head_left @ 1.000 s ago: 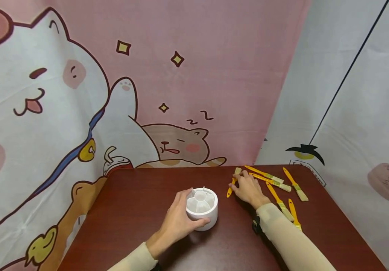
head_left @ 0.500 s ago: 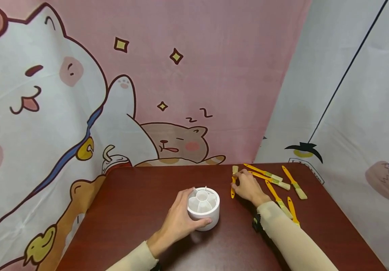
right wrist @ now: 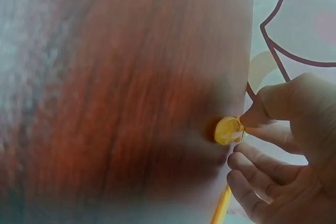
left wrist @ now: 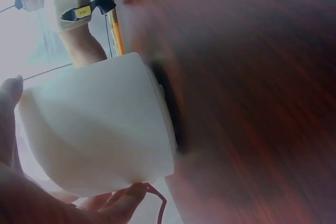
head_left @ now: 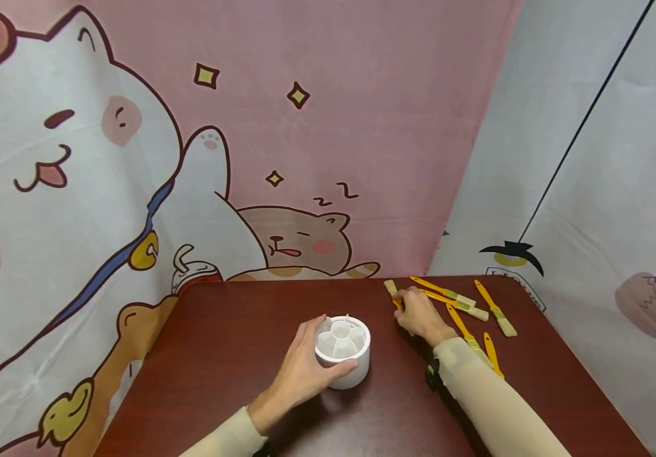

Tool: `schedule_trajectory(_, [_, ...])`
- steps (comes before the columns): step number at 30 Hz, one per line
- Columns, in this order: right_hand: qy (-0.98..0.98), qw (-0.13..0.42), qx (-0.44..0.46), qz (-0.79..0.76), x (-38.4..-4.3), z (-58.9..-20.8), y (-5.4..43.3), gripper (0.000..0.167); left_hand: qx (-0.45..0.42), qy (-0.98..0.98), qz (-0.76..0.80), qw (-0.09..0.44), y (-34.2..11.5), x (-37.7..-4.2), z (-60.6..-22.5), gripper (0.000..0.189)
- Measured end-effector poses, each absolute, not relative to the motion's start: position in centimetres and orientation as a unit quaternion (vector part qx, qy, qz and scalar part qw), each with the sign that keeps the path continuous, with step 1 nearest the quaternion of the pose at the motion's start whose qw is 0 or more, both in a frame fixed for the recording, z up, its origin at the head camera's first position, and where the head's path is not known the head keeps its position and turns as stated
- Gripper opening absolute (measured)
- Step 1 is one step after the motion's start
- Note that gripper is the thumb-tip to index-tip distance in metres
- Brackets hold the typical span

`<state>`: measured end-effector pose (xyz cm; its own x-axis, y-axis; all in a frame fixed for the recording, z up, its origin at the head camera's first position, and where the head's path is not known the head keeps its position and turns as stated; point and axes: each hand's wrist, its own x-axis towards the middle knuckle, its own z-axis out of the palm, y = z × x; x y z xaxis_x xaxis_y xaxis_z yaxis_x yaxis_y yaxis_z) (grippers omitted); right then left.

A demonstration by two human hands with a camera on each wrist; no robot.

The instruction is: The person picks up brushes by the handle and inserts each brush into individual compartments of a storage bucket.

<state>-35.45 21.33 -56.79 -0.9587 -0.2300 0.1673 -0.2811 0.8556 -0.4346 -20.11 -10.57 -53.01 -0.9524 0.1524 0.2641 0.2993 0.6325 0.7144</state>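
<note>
Beige-sleeved left hand [head_left: 299, 363] curls wide round white pot [head_left: 361, 370], lower centre. Right hand [head_left: 419, 315], right of centre, pinches one brush [head_left: 391, 289]. That brush just swung bristles-left; looks like a grip adjustment. Other brushes [head_left: 497, 310] lie further right.

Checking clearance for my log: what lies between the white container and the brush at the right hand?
Only bare table: the head view shows that stretch between the white container and the brush at the right hand.
</note>
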Motion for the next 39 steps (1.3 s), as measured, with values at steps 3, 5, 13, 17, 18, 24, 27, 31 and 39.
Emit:
schedule_trajectory(3, [-0.962, 0.061, 0.13, 0.233, -35.6, -56.9, 21.4, 0.036, -0.126, -0.898, -0.41, 0.092, -10.6, -20.0, -53.0, 0.115])
schedule_trajectory(5, [-0.962, 0.07, 0.127, 0.23, -35.6, -57.0, 21.4, 0.031, -0.125, -0.899, -0.409, 0.093, -10.5, -19.9, -53.0, 0.114])
schedule_trajectory(13, [-0.959, 0.116, 0.11, 0.233, -35.7, -57.3, 21.5, 0.011, -0.121, -0.897, -0.418, 0.082, -10.5, -20.0, -53.0, 0.113])
schedule_trajectory(17, [-0.957, 0.117, 0.104, 0.243, -35.7, -57.4, 21.5, 0.009, -0.119, -0.896, -0.421, 0.074, -10.6, -19.8, -53.0, 0.114])
schedule_trajectory(18, [-0.956, 0.116, 0.104, 0.247, -35.7, -57.3, 21.4, 0.012, -0.118, -0.896, -0.422, 0.074, -10.6, -19.8, -52.9, 0.114])
schedule_trajectory(24, [-0.953, 0.113, 0.101, 0.263, -35.8, -57.3, 21.2, 0.029, -0.11, -0.893, -0.431, 0.064, -10.8, -19.7, -52.8, 0.113])
schedule_trajectory(27, [-0.95, 0.113, 0.099, 0.272, -35.6, -57.3, 21.2, 0.03, -0.107, -0.893, -0.434, 0.06, -10.7, -19.7, -52.8, 0.113])
schedule_trajectory(31, [-0.948, 0.11, 0.101, 0.281, -35.3, -57.2, 21.1, 0.028, -0.103, -0.891, -0.438, 0.055, -10.8, -19.7, -52.8, 0.115])
schedule_trajectory(39, [-0.949, 0.106, 0.103, 0.28, -34.5, -56.5, 21.1, 0.021, -0.099, -0.889, -0.445, 0.052, -10.8, -19.5, -52.8, 0.116])
